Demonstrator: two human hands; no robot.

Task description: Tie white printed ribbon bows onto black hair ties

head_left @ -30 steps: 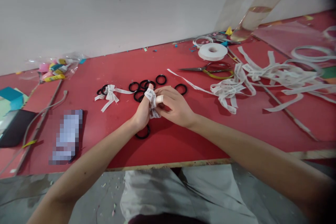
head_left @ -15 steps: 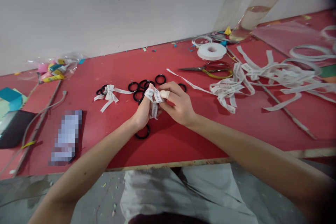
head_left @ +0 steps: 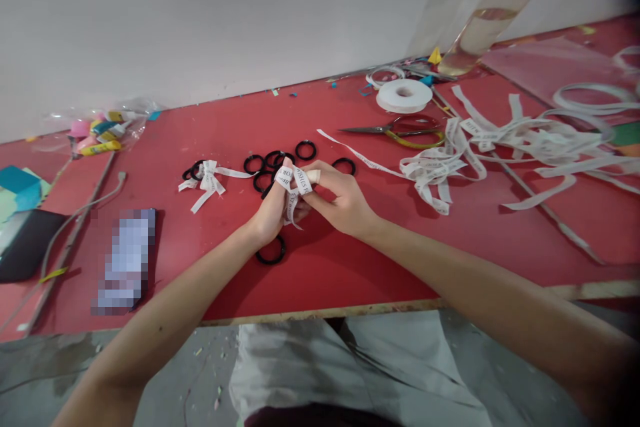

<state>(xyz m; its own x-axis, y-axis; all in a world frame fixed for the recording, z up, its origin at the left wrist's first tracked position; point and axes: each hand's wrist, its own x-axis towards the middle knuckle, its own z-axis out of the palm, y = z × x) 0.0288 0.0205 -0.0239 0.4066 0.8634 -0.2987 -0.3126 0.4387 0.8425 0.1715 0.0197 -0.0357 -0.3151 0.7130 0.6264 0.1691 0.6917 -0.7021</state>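
Note:
Both hands meet over the red table [head_left: 380,260], closed on one strip of white printed ribbon [head_left: 295,180]. My left hand [head_left: 273,210] has the ribbon wound round its raised thumb, and a black ring [head_left: 271,253] hangs below it. My right hand [head_left: 340,197], with a pale cover on one fingertip, pinches the ribbon's loop. Just behind the hands lie several loose black rings [head_left: 273,163]. To their left sits a finished white ribbon bow on a black ring [head_left: 207,180].
A heap of cut ribbon strips [head_left: 500,147], scissors [head_left: 400,132] and a white ribbon roll [head_left: 404,95] lie at the right. A blurred phone [head_left: 127,260], a cable [head_left: 85,213] and a black pouch [head_left: 23,243] are at the left. A clear bag of coloured items [head_left: 100,130] sits by the wall.
My right hand has drawn the ribbon loop slightly right and away from my left thumb, spreading the printed strip flat between the fingers. The left hand has hardly moved.

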